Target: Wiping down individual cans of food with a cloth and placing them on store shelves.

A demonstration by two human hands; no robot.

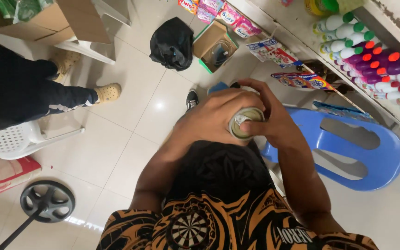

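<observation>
While both hands meet at the centre of the view, they share one drink can [245,123]: the left hand [214,118] is wrapped around its side from nine o'clock, fingers curled tight on it, and the right hand [274,122] closes on it from three o'clock, thumb lying across the lid's edge and fingers arched over the top. Only the can's silver top shows (whether it is opened cannot be told).

One blue plastic chair [371,153] sits at four o'clock, just beside the right forearm. One black bag [172,42] and one open cardboard box [215,45] with a coiled cable inside lie at twelve o'clock on the white tiled floor [130,115]. A shelf [302,51] runs from one to three o'clock, its edge hung with packets, with rows of capped bottles [371,55] too many to count exactly. At nine o'clock another person's two legs [33,88] rest by a white chair [15,141]; one round fan base [47,201] stands at eight. Open tiles lie between the legs and the hands.
</observation>
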